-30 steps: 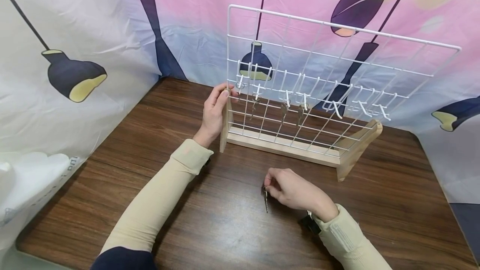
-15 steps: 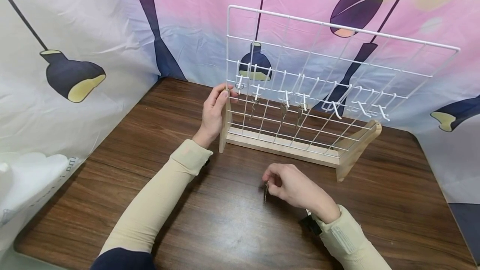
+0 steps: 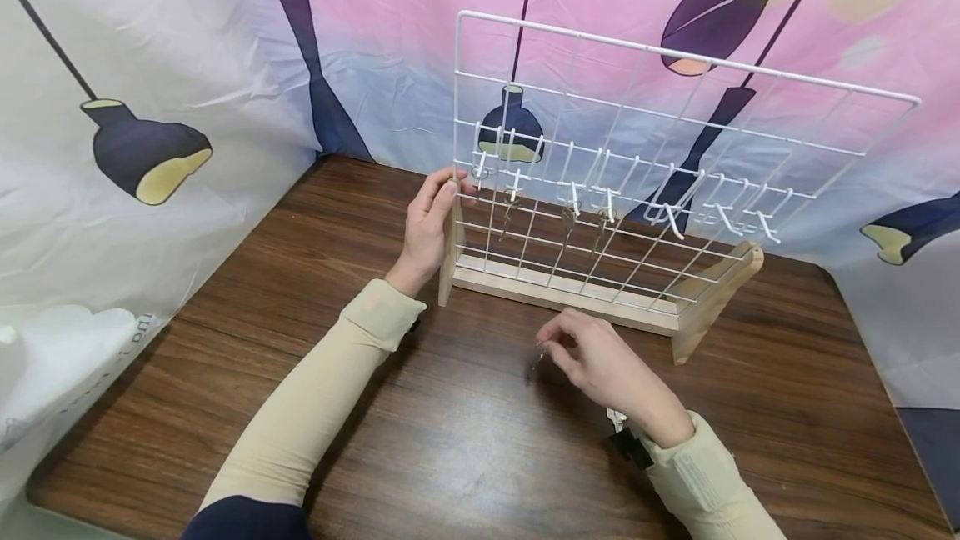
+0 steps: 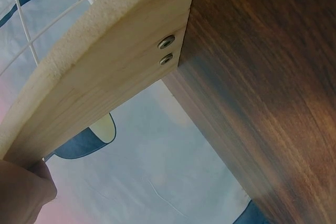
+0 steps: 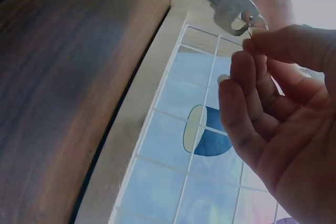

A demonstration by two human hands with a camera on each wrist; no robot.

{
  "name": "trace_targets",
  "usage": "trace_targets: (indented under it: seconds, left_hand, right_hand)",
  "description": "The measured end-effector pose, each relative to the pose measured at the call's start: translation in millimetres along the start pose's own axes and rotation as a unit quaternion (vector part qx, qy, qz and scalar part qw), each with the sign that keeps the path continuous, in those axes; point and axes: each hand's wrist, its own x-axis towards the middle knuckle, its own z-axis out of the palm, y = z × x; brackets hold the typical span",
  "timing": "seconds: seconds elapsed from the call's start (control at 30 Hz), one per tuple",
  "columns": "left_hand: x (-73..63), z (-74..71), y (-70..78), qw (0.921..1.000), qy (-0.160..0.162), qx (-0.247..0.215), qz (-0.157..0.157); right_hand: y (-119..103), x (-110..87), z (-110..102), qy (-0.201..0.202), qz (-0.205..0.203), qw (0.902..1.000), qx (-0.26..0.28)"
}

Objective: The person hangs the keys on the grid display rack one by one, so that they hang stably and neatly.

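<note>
My right hand [image 3: 600, 369] pinches a small metal key by its ring, low over the table in front of the rack. In the right wrist view the silver key [image 5: 229, 13] hangs from thumb and fingertip, its blade pointing away. My left hand [image 3: 429, 223] grips the top of the rack's left wooden side [image 4: 105, 72]. The rack is a tilted white wire grid [image 3: 647, 47] on a pale wooden base [image 3: 570, 298]. Keys, among them one key [image 3: 567, 227], hang from hooks on its left half. Hooks farther right, like this white hook [image 3: 673, 220], carry nothing.
The rack stands on a dark wood-grain table [image 3: 300, 290]. A patterned cloth [image 3: 390, 40] with printed lamps rises behind and beside it. A white plastic bag [image 3: 67, 357] lies at the left edge. The rack's right wooden side [image 3: 716, 302] juts toward me.
My right hand has moved forward and slightly right, toward the rack's base, carrying the key. The left hand keeps its grip on the rack's side.
</note>
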Motion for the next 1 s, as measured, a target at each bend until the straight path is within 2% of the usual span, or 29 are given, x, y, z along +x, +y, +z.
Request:
trace_targets:
  seconds: [0.23, 0.57, 0.7, 1.0]
  left_hand:
    - [-0.3, -0.3, -0.2, 1.0000, 0.002, 0.003, -0.001]
    - [-1.1, -0.5, -0.1, 1.0000, 0.003, 0.005, -0.002]
    - [-1.2, -0.5, 0.1, 1.0000, 0.003, 0.004, -0.004]
    - [-0.5, -0.4, 0.1, 1.0000, 0.001, 0.000, -0.003]
  right_hand:
    - [-1, -0.8, -11, 0.069, 0.005, 0.9967, 0.042]
    - [-3, -2.4, -24, 0.170, 0.016, 0.9819, 0.083]
    - [-5, -3.1, -30, 0.217, 0.021, 0.9702, 0.105]
    - [-7, -4.4, -43, 0.321, 0.032, 0.9274, 0.190]
